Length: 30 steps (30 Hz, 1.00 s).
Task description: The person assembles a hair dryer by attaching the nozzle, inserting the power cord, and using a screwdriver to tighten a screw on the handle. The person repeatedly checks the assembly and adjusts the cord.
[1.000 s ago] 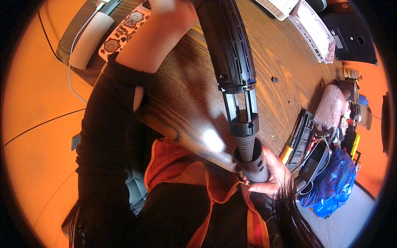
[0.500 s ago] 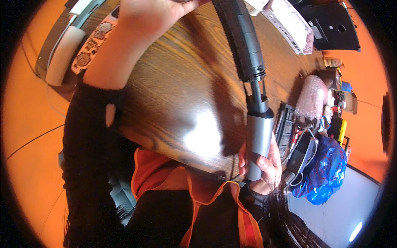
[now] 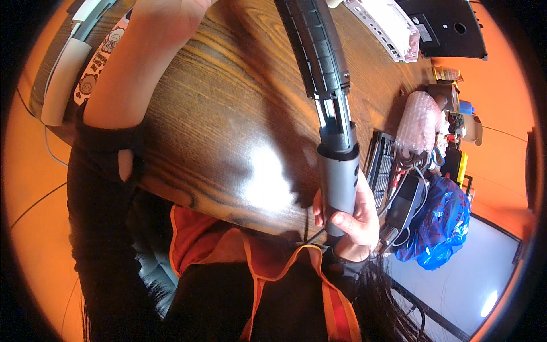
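Observation:
My right hand [image 3: 362,221] is wrapped round the lower end of a grey cylinder [image 3: 338,182], thumb across its front. From the cylinder's open top a narrower black piece with bare metal rods [image 3: 336,114] runs up into a long black ribbed tube [image 3: 313,51]. Together they form one long device, slanting up and left over the table; its far end is cut off at the top edge. My left hand [image 3: 191,7] reaches to the top edge, where its fingers are out of sight, so what it touches cannot be seen.
The brown wooden table [image 3: 228,102] lies below. At right are a black keyboard [image 3: 380,162], bubble-wrapped bundle [image 3: 416,122], black box with cables [image 3: 405,196] and blue plastic bag [image 3: 436,222]. A white box-shaped device [image 3: 387,25] stands far right; a white roll [image 3: 65,85] lies left.
The device has shifted left in the picture, as have my arms and the surroundings. My left hand has slipped further past the top edge. My right hand keeps its grip.

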Available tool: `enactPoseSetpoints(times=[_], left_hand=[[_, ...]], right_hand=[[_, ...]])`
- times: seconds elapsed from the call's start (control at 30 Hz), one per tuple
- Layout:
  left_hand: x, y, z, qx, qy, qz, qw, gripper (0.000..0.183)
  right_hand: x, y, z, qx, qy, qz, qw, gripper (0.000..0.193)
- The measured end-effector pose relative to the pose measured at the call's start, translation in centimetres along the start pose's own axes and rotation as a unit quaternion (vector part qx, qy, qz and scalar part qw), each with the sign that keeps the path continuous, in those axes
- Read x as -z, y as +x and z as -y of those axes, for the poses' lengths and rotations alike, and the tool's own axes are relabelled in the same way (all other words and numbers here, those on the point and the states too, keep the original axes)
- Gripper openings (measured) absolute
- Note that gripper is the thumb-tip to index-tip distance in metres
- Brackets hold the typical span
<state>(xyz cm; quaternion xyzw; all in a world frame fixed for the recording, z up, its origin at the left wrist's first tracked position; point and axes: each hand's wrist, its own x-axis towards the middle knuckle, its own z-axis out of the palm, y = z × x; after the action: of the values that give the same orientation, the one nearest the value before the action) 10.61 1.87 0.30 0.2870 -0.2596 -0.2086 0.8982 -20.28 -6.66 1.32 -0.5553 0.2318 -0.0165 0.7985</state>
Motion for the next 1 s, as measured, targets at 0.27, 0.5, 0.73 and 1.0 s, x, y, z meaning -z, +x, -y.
enactPoseSetpoints(times=[0.27,0.5,0.73,1.0], left_hand=[[0.5,0.1,0.0,0.015,0.037,-0.058,0.997,0.038],[0.5,-0.8,0.0,0.013,0.065,-0.041,0.997,0.038],[-1.2,-0.9,0.3,0.0,0.152,-0.107,0.983,0.038],[-2.9,-1.8,0.2,0.028,0.212,-0.087,0.973,0.047]], right_hand=[[-0.3,0.1,-0.2,0.024,-0.09,-0.066,0.993,0.073],[-0.3,0.0,0.2,0.021,-0.081,-0.105,0.991,0.076],[-1.2,0.6,-0.3,0.075,-0.278,-0.221,0.932,0.072],[-1.1,1.6,-0.4,0.188,-0.501,-0.211,0.818,0.074]])
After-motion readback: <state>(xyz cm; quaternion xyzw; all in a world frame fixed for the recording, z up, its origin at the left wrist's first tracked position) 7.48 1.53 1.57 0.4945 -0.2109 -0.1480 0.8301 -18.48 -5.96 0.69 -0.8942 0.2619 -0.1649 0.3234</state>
